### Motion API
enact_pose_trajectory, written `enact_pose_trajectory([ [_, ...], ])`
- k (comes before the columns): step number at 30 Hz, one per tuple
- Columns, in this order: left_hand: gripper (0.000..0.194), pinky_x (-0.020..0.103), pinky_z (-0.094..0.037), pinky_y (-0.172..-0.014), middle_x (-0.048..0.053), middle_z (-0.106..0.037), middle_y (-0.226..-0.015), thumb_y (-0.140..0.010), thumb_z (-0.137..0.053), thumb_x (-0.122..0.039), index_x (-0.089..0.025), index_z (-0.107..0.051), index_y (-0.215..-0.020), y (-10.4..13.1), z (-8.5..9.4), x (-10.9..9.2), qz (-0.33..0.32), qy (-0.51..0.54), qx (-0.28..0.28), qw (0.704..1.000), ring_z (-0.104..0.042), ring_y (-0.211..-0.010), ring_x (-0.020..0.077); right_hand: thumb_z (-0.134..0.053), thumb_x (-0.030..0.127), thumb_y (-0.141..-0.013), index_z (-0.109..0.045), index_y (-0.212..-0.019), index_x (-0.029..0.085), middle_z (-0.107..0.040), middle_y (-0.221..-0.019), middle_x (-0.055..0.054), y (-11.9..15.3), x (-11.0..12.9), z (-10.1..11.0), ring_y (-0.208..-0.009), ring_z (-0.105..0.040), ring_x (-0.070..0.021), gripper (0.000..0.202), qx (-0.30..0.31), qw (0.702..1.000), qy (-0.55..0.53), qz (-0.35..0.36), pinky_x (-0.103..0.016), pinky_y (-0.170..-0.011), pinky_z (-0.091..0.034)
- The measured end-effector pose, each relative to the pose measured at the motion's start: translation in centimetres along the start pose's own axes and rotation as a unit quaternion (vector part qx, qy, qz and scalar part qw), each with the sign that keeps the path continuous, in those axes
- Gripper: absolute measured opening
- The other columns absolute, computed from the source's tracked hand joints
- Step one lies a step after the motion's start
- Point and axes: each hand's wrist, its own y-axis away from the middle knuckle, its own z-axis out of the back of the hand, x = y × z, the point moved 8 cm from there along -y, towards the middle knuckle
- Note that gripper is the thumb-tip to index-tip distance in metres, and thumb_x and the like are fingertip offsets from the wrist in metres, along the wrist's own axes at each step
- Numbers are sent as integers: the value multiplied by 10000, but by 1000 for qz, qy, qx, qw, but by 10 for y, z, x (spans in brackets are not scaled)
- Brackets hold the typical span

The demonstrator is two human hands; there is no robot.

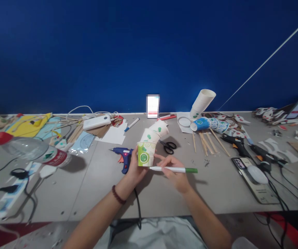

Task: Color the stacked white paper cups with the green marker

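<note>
My left hand (136, 172) is wrapped round a green-and-white paper cup (146, 154). Two more white paper cups with green prints, a middle cup (150, 136) and a farther cup (161, 128), lean away behind it; whether they are joined to it I cannot tell. Between the fingers of my right hand (176, 173) is a white marker with a green end (181, 169), its tip at the base of the held cup. A blue glue gun (123, 157) lies just left of my left hand. Black-handled scissors (169, 147) rest beyond my right hand.
A plastic bottle with a red cap (40, 152) lies on the left, near a power strip (16, 190). At the back right leans a tall cup stack (203, 100). Wooden sticks (207, 143), black glue guns (235, 143) and a phone (258, 186) lie to the right.
</note>
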Motion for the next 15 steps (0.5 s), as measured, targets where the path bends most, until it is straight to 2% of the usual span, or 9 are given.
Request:
enact_pose_trajectory([
  [7, 444, 291, -544, -665, 121, -750, -842, -918, -481, -473, -95, -707, -974, 0, 0, 0, -5, -1, -2, 1000, -693, -723, 200, -722, 407, -817, -622, -777, 249, -747, -843, -41, -2, 4, 2, -1140, -688, -305, 192, -29, 1000, -4, 6, -468, -956, -527],
  [12, 454, 300, -534, -625, 119, -746, -858, -868, -562, -507, -102, -689, -1028, -3, 3, 2, -1, 3, 6, 1000, -680, -680, 201, -719, 402, -812, -623, -752, 239, -729, -744, -37, -1, 2, 0, -1193, -657, -323, 199, 3, 1000, 1, 7, -484, -962, -517],
  [15, 451, 299, -533, -629, 120, -746, -869, -879, -541, -498, -102, -690, -1035, -3, 3, 2, -2, -1, 7, 1000, -682, -697, 202, -712, 403, -816, -623, -759, 241, -738, -763, -41, -1, 2, 0, -1186, -662, -322, 194, -4, 1000, -1, 9, -482, -963, -519],
])
